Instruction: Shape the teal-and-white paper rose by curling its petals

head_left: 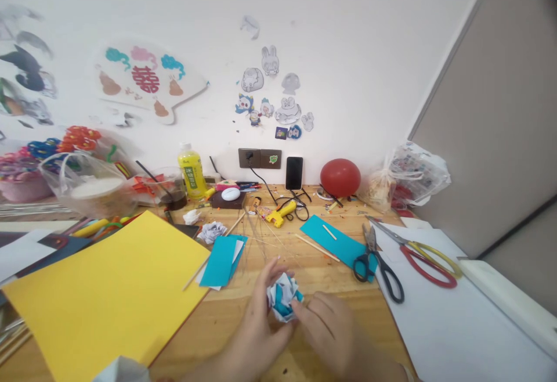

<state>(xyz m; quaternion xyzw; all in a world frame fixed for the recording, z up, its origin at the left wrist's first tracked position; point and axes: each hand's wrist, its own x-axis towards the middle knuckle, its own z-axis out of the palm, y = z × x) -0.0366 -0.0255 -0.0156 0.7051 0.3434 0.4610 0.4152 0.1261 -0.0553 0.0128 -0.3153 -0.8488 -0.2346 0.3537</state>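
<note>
Both hands are on a little crumpled white-and-teal paper flower [284,296] near the front edge of the wooden worktop [243,312]. Left hand [256,327] cups it from behind with fingers curled around; right hand [324,321] pinches its lower right side.

At the lower centre of the frame a paper ball [284,296] sits between both hands, a card sheet [108,295] to its left, scissors [376,263] to its right, a balloon [340,177] behind.

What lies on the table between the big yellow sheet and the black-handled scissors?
In the head view, between the yellow sheet and black-handled scissors: folded teal paper, thin sticks, and both hands holding a crumpled paper flower.
</note>
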